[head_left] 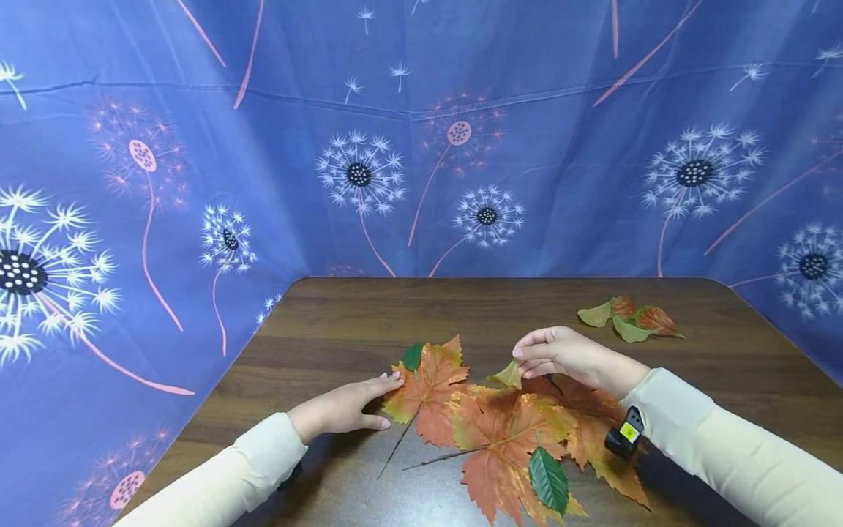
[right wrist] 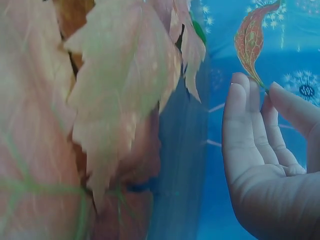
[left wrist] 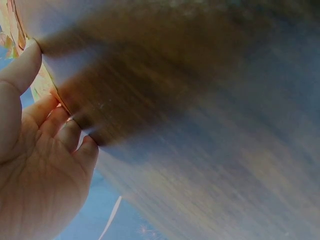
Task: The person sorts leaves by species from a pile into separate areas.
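Note:
My right hand (head_left: pixel 566 357) pinches a small yellow-green artificial leaf (head_left: pixel 508 375) between thumb and fingertips, above the large orange leaves. In the right wrist view its stem sits at the fingertips and the veined blade (right wrist: pixel 249 42) curls upward. My left hand (head_left: pixel 349 406) lies with fingers extended, fingertips at the left edge of an orange maple leaf (head_left: pixel 431 388). Overlapping it is another orange maple leaf (head_left: pixel 503 432), with more orange leaf (head_left: pixel 602 432) under the right wrist. One small green leaf (head_left: pixel 412 356) touches the left maple leaf; another green leaf (head_left: pixel 549 479) lies on the middle one.
Several small yellow-green and reddish leaves (head_left: pixel 631 333) are grouped at the back right of the brown wooden table (head_left: pixel 395 307). Dark stems (head_left: pixel 398 443) extend from the maple leaves toward the front left. Behind the table hangs a blue dandelion-print cloth (head_left: pixel 560 146).

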A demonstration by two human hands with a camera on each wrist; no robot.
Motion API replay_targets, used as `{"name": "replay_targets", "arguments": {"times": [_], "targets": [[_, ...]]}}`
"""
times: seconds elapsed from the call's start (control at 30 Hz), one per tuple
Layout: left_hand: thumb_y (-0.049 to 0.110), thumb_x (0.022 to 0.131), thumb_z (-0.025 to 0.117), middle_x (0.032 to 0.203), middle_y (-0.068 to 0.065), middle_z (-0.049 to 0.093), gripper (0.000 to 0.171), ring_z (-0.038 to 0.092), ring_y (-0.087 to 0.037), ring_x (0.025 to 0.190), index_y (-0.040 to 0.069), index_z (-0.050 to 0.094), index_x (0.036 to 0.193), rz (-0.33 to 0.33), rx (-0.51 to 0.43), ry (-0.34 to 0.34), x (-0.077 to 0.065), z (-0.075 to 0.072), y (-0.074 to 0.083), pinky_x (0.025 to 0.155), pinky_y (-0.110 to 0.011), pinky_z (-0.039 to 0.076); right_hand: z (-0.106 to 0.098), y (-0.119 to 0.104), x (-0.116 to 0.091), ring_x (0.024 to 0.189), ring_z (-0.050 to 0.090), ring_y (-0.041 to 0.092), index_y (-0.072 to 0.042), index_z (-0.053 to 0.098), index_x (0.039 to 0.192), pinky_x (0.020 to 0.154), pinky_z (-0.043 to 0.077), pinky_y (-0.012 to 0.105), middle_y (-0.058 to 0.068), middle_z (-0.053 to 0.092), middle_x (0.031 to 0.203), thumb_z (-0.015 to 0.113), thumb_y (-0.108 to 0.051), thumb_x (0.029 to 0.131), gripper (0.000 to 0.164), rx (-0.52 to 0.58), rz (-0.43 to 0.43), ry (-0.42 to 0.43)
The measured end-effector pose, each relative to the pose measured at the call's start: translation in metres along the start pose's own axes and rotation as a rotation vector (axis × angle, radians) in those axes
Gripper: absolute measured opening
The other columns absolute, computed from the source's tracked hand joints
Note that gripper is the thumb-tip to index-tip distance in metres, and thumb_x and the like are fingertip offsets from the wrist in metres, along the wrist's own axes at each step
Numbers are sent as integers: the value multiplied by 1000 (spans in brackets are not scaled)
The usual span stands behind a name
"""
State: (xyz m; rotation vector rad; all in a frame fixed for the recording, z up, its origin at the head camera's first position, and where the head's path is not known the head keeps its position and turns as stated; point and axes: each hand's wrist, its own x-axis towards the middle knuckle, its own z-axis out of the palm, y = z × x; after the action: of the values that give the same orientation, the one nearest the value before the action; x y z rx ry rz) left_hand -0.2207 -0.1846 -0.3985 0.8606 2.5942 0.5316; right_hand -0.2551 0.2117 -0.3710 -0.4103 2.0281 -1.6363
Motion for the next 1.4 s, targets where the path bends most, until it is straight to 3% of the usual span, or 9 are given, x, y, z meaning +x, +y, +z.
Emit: {"name": "replay_targets", "arguments": {"times": [0.3,0.6,1.0,1.4], "targets": [[27,92,66,160,-6,27,72,23,-28,148,13,30,153,1,-9,-7,-1,0,0,114,-52,28,-21,5,-7,90,70,15,-8,66,103,86,56,31,0,71,94,58,-16,97,12,33,-1,42],[28,92,65,161,-5,24,72,22,-27,148,15,30,154,-22,-25,-11,0,-1,0,115,-52,27,-30,9,-13,91,70,15,2,62,111,87,56,31,2,71,95,59,-16,97,23,36,9,67],[29,92,65,161,-6,24,73,23,-28,148,15,30,154,-27,-22,-12,-1,-1,0,114,-52,28,-44,17,-24,88,72,14,-6,66,104,84,56,28,0,72,93,58,-11,97,12,82,0,124],[29,92,65,161,-5,24,72,22,-27,148,16,30,154,-27,-17,-11,0,0,-2,114,-52,28,-62,18,-29,90,71,14,-3,66,108,88,56,32,-2,72,95,61,-14,96,17,25,15,220]]}}
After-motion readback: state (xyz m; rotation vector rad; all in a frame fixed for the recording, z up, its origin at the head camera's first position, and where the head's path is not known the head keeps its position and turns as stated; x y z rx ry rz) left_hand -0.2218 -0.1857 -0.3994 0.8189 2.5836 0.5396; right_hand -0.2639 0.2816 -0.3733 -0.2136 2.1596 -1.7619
